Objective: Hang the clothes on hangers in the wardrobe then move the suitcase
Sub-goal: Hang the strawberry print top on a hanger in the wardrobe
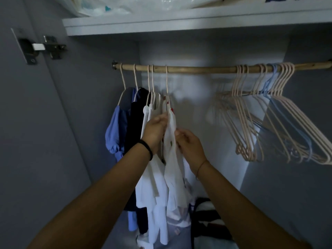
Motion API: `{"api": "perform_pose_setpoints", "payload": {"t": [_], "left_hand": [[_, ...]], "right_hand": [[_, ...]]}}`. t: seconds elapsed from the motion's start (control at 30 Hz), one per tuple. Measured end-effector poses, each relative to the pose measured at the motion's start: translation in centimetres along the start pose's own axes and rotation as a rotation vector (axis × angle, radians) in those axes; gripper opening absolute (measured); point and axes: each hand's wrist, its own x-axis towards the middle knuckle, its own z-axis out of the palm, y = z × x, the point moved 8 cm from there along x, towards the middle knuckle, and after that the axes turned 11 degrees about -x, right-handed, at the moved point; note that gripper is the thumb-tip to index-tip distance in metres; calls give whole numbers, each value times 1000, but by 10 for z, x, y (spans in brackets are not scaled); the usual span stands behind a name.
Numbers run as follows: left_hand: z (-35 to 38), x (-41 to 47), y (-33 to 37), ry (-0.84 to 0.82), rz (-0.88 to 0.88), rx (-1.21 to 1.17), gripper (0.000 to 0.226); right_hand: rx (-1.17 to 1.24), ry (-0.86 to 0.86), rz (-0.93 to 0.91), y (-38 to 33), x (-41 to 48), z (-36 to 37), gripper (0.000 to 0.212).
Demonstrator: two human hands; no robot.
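Head view, mid-frame: our left hand (155, 133) and right hand (190, 143) each pinch the white top (173, 177), likely squaring it on its hanger (167, 81) (spares (285, 74) hang at right).

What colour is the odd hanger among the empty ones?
The odd hanger is light blue, seen in the head view.

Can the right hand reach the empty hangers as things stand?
Probably yes: nothing hangs between the right hand and the empty hangers, though it must first release the white garment.
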Motion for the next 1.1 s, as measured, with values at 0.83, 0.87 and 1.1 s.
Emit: {"api": "perform_pose_setpoints", "payload": {"t": [0.83,0.87,1.1], "left_hand": [[-119,-446,-30,297,-47,617,36],[-128,-466,-29,326,-48,636,35],[-203,-613,-32,560,-128,675,39]], "right_hand": [[-176,-584,-127,-13,-311,109,33],[-183,-619,-141,-17,-329,117,34],[-208,-842,-234,-37,-457,195,35]]}}
